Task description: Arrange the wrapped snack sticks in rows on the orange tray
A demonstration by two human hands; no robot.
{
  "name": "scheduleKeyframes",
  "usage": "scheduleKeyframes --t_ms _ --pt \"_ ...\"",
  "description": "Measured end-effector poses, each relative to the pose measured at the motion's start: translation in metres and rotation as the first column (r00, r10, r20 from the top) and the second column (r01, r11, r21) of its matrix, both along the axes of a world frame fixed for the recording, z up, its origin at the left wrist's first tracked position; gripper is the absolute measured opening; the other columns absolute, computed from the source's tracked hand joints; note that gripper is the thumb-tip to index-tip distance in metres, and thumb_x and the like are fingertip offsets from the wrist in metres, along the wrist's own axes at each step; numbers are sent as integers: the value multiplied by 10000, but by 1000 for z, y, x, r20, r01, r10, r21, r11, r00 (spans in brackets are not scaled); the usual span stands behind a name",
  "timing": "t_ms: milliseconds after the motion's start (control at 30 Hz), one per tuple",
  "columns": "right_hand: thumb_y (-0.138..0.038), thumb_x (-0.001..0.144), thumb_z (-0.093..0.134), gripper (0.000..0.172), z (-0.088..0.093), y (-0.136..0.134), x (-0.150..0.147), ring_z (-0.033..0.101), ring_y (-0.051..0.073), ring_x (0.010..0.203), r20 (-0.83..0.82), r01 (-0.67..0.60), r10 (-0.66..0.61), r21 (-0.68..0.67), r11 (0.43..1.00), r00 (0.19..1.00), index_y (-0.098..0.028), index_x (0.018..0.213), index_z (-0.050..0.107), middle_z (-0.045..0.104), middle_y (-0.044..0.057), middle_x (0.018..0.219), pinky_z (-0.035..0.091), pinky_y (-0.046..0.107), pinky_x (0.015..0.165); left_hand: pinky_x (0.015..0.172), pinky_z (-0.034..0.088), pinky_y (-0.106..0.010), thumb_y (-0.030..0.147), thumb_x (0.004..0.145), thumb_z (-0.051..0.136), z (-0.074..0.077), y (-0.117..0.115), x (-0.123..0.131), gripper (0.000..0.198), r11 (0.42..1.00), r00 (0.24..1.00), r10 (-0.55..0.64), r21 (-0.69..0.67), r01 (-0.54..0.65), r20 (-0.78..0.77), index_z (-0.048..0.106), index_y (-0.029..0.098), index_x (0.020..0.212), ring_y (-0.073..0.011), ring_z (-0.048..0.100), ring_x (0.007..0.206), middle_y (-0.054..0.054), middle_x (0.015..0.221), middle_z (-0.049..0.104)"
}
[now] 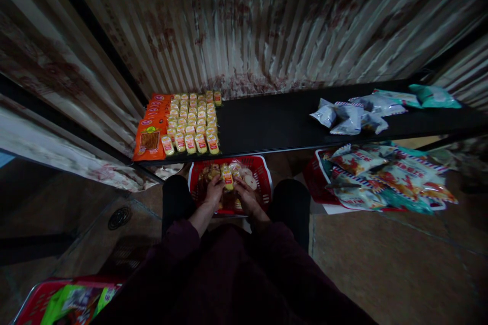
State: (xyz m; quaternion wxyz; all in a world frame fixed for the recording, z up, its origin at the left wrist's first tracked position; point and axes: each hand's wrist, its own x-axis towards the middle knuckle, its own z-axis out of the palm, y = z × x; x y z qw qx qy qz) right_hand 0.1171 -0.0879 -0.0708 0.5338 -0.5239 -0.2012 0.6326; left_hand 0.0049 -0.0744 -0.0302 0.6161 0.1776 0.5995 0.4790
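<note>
Between my knees stands a red basket (262,175) with a white rim, holding several small packaged snacks and pale round pieces. Over it, my left hand (215,191) and my right hand (246,194) hold a small yellow snack pack (227,177) with a red and white label between their fingers, one hand on each side. On the black shelf (263,121) in front, tight rows of matching yellow snack packs (191,121) stand upright. Orange snack bags (151,134) lie overlapping at their left.
Silver and teal snack bags (351,117) lie on the shelf's right part. Below them is another red basket (315,179) heaped with chip bags (381,175). A basket of green packets (64,299) sits at lower left. A black post (95,30) rises by the corrugated backdrop.
</note>
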Motion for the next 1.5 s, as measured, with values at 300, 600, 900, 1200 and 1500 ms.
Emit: scheduleKeyframes --t_ms 300,600,900,1200,1500 --pt "-418 554 784 467 7 -1 0 635 239 1002 11 -13 13 41 999 1000 -223 967 686 713 55 1026 477 386 909 709 455 -222 113 732 581 2 -4 6 149 995 986 13 104 4 -165 588 203 850 -104 581 715 8 806 632" --pt "-551 555 756 575 11 0 0 637 252 980 249 -37 2 134 990 969 -215 1015 679 700 79 1051 486 409 918 776 446 -241 215 718 677 3 -6 10 201 1000 999 -18 18 19 -41 677 209 919 -159 606 915 -44 1006 681" --pt "-578 640 693 526 22 3 6 625 251 968 328 -79 20 168 983 945 -217 1022 693 694 79 1025 484 414 915 659 415 -219 289 730 683 15 -6 17 264 999 999 -8 -47 10 53 683 176 969 -129 580 821 -78 1076 661" --pt "-416 681 671 373 32 6 11 620 213 898 436 -92 -31 259 962 899 -225 1001 687 670 54 960 496 364 861 607 396 -213 377 714 717 21 -4 21 301 988 990 53 -148 -33 130 657 158 912 -85 523 637 -28 805 644" --pt "-365 717 631 304 38 7 19 598 202 896 518 -95 -89 319 943 851 -231 984 690 655 47 971 483 354 867 538 377 -214 345 750 712 23 -2 28 228 979 959 106 -197 -54 264 594 154 787 -72 456 535 23 636 548"
